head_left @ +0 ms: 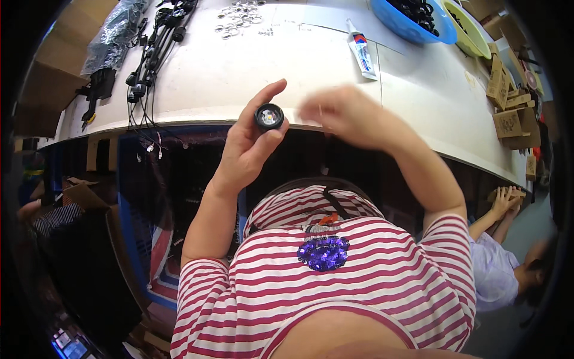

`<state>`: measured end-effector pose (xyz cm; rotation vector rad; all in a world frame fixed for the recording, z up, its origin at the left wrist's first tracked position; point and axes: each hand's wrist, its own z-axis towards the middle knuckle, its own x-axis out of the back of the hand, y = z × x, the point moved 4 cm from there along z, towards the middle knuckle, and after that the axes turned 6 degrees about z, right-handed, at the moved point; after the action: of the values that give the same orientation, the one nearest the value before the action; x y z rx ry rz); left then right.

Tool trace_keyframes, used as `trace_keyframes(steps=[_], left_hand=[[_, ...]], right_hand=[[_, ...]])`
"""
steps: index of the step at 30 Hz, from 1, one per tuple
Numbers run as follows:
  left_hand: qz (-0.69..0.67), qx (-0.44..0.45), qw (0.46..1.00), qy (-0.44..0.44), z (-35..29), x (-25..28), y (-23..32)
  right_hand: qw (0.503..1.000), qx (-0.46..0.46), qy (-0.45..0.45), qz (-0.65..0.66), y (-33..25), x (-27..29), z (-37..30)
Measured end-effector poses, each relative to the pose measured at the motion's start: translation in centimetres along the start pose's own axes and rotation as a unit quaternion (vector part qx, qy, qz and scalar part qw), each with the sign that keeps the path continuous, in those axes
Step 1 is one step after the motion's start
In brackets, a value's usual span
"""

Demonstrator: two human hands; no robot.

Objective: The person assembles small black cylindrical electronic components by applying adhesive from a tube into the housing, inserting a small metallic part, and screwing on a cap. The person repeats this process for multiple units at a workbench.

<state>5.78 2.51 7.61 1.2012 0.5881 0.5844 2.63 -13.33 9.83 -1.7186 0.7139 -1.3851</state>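
Pinched between left hand (248,146) thumb and fingers was a small round black lens part (269,116) at frame centre, right hand (347,113) blurred just beside it, grip unclear, white table (209,78) behind.

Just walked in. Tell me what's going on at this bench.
A person in a red and white striped top stands at a white worktable. The left hand holds up a small round black part with a shiny centre, pinched between thumb and fingers. The right hand is blurred beside it, so what it holds is unclear. On the table lie black cables, small metal rings, a glue tube and a blue bowl.
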Motion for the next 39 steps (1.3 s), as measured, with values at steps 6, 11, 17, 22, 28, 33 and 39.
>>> trace_keyframes(steps=[6, 11, 17, 22, 28, 33, 39], left_hand=[[-0.059, -0.041, 0.997, -0.007, -1.4, 2.4, 0.4], [-0.058, -0.091, 0.994, -0.013, -2.3, 4.0, 1.4], [-0.046, -0.002, 0.997, 0.057, -2.0, 4.8, -0.7], [-0.065, 0.017, 0.998, 0.007, -1.3, 3.6, -3.2], [-0.109, 0.004, 0.994, 0.009, -0.7, 2.1, -4.4], [-0.144, 0.014, 0.989, -0.017, -0.7, 1.6, -4.7], [-0.099, 0.062, 0.993, -0.009, -0.2, 1.1, -4.7]], right_hand=[[0.901, 0.119, 0.299, -0.291, 5.5, 3.6, 15.6], [0.909, 0.143, 0.327, -0.215, 12.7, 4.2, 22.3], [0.953, -0.010, 0.153, -0.261, 4.1, 2.9, 16.5], [0.989, -0.120, 0.003, -0.081, 4.9, 0.5, 7.5], [0.969, -0.011, 0.138, -0.204, 3.7, 0.3, 3.5], [0.967, 0.033, 0.167, -0.189, 4.7, -0.4, 4.0], [0.988, 0.046, 0.122, 0.081, 1.3, 1.3, 2.2]])
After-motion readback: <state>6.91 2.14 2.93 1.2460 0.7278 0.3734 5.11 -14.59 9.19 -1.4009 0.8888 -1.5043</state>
